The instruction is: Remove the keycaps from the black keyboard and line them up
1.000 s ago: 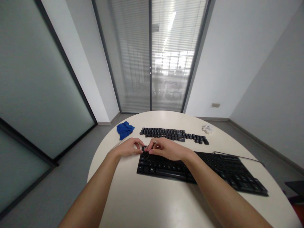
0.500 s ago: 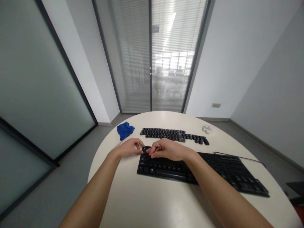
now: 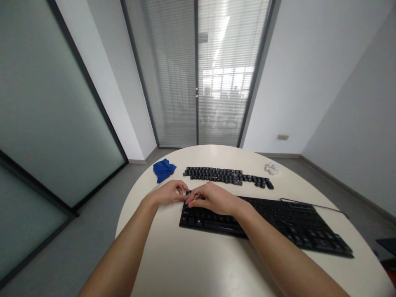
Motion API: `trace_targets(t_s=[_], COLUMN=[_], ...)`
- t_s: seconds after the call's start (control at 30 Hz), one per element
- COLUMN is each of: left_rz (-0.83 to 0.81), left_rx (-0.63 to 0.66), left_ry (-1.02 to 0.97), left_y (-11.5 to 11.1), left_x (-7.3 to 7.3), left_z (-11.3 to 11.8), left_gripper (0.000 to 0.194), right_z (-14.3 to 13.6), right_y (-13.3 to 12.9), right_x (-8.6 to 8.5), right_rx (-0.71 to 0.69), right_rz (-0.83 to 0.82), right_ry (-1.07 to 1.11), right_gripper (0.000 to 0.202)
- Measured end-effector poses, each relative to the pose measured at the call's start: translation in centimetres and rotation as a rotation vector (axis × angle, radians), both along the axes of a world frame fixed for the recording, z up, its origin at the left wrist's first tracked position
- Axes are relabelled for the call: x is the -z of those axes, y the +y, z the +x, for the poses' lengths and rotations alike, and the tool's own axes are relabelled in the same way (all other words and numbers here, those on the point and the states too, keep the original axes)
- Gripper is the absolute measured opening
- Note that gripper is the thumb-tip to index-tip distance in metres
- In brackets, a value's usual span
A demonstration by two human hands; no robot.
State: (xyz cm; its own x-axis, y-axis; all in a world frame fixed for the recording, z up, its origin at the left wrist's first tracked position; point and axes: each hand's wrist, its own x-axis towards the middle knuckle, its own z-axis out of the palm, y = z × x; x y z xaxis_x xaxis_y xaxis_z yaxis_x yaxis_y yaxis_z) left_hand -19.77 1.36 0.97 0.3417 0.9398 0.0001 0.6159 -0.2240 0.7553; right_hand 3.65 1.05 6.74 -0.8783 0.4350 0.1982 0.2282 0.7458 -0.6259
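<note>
A black keyboard lies at an angle on the round table, with several keys missing from its upper part. My left hand rests at its top left corner, thumb and index finger curled onto the edge. Right beside it, my right hand is bent over the same corner, fingertips pressed together and meeting the left fingertips. Whatever the right fingers pinch is hidden behind them; a small glint shows between the fingers. Loose black keycaps stand in rows behind the keyboard.
A crumpled blue cloth lies at the table's left rim. On the right sits a crumpled white wad. The keyboard's cable runs along its far side to the right. Pale table top stretches in front.
My right hand has shifted left, closing in on the keyboard's corner and my left fingertips. The left hand stays almost where it was.
</note>
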Motion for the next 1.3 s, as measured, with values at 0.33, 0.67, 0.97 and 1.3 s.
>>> trace_targets(t_s=[0.33, 0.67, 0.97, 1.3], left_rz=[-0.02, -0.016, 0.002, -0.001], left_rx=[-0.005, 0.049, 0.034, 0.015], left_ry=[-0.008, -0.096, -0.029, -0.006], left_y=[-0.1, 0.0, -0.1, -0.1], left_x=[-0.2, 0.1, -0.2, 0.1], left_z=[0.1, -0.3, -0.2, 0.0], left_gripper=[0.034, 0.031, 0.029, 0.031], right_z=[-1.9, -2.4, -2.9, -0.9], right_y=[-2.0, -1.8, -1.8, -1.6], right_x=[0.8, 1.5, 1.9, 2.5], right_rx=[0.059, 0.017, 0.122, 0.13], right_rz=[0.264, 0.237, 0.24, 0.153], right_ry=[-0.121, -0.035, -0.096, -0.008], right_gripper=[0.026, 0.023, 0.026, 0.02])
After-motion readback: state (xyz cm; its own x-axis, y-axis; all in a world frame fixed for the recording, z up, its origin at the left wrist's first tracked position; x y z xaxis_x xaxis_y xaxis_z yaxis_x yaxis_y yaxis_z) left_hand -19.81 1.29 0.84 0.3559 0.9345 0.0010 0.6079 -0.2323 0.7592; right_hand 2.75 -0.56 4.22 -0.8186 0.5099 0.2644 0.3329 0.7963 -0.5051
